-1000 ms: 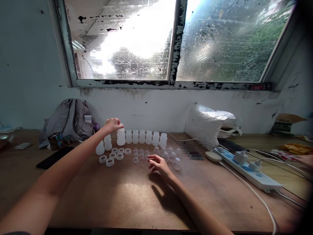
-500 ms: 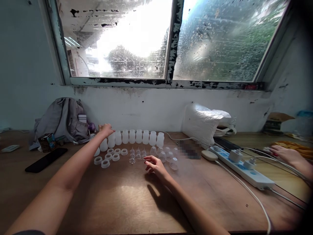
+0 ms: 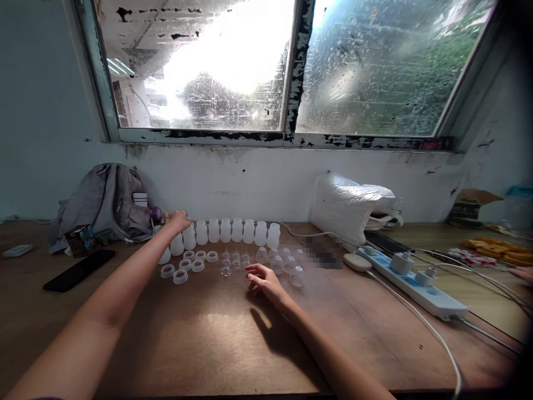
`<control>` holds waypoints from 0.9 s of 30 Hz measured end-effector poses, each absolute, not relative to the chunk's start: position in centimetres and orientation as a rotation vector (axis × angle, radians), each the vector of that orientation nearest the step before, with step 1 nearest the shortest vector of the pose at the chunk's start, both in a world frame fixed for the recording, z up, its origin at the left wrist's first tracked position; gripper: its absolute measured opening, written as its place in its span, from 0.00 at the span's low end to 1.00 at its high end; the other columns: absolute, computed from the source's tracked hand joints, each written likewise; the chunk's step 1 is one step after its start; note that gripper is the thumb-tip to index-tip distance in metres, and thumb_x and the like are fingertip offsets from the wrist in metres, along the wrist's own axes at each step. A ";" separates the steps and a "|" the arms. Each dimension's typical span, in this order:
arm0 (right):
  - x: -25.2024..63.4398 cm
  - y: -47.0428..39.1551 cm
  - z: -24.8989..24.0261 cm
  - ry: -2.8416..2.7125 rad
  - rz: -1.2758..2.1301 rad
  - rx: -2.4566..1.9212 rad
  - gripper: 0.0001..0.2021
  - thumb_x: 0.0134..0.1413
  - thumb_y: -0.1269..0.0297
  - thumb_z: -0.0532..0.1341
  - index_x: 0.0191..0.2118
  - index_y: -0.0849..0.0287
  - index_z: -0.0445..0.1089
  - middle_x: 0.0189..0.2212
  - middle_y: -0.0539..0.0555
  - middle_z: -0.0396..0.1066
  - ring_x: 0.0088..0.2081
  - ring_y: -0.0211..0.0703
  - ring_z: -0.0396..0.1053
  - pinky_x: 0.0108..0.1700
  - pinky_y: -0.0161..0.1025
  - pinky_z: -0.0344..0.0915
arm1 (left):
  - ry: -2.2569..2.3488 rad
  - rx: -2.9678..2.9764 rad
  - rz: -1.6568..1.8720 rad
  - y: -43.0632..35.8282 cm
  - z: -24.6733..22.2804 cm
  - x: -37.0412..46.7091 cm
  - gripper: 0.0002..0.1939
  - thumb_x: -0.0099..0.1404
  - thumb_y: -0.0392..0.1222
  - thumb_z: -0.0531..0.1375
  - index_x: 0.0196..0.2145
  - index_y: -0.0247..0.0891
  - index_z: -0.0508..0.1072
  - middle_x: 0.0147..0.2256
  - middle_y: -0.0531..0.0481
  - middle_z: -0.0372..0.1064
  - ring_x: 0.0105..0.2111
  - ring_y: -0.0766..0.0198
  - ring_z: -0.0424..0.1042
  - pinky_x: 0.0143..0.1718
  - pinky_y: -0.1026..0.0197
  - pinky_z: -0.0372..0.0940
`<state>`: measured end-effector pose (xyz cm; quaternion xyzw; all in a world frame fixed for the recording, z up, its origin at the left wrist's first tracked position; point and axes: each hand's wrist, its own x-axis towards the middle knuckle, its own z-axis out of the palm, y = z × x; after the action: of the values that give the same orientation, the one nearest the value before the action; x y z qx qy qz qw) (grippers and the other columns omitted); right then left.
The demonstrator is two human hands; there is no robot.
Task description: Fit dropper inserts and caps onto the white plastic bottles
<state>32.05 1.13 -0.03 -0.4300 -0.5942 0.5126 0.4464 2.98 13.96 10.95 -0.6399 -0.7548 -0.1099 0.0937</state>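
Head view: frosted bottles (image 3: 225,230), one curved row, upright on the wooden table (image 3: 233,344); left hand (image 3: 178,221) at the row's left part, fingers partly hidden, grip on a bottle cannot be told. Right hand (image 3: 264,280), fingers parted and loosely curled, beside small clear pieces (image 3: 236,261), between translucent rings (image 3: 180,276) and clear domed caps (image 3: 296,276).

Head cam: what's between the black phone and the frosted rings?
In the head view, the person's left forearm crosses between the black phone and the frosted rings, with wooden tabletop showing on both sides.
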 end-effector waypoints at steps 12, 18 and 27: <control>32.1 1.2 -0.2 -1.508 1.258 -1.068 0.14 0.39 0.61 0.59 0.36 0.61 0.64 0.30 0.51 0.64 0.22 0.33 0.64 0.17 0.30 0.61 | -1.635 -2.081 -0.458 10.4 10.4 5.4 0.15 0.60 0.44 0.48 0.43 0.36 0.64 0.43 0.42 0.63 0.46 0.53 0.59 0.45 0.54 0.51; 31.8 1.1 -1.0 -1.672 1.069 -1.135 0.13 0.42 0.63 0.56 0.36 0.62 0.65 0.29 0.52 0.66 0.22 0.33 0.64 0.21 0.32 0.61 | -1.403 -2.386 -0.194 6.0 5.6 6.7 0.14 0.58 0.48 0.50 0.31 0.36 0.69 0.32 0.43 0.66 0.38 0.54 0.64 0.37 0.56 0.56; 28.9 2.3 -1.6 -1.972 0.552 -1.214 0.10 0.45 0.67 0.54 0.35 0.60 0.67 0.27 0.52 0.69 0.28 0.36 0.65 0.33 0.33 0.60 | -1.601 -2.248 -0.480 3.1 1.1 8.4 0.11 0.58 0.40 0.49 0.36 0.35 0.66 0.39 0.42 0.62 0.40 0.56 0.62 0.40 0.56 0.56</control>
<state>28.89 2.34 -1.58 -0.4736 -0.7691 0.2153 0.3712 8.39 3.13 1.09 -0.7909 -0.5633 -0.1688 0.1694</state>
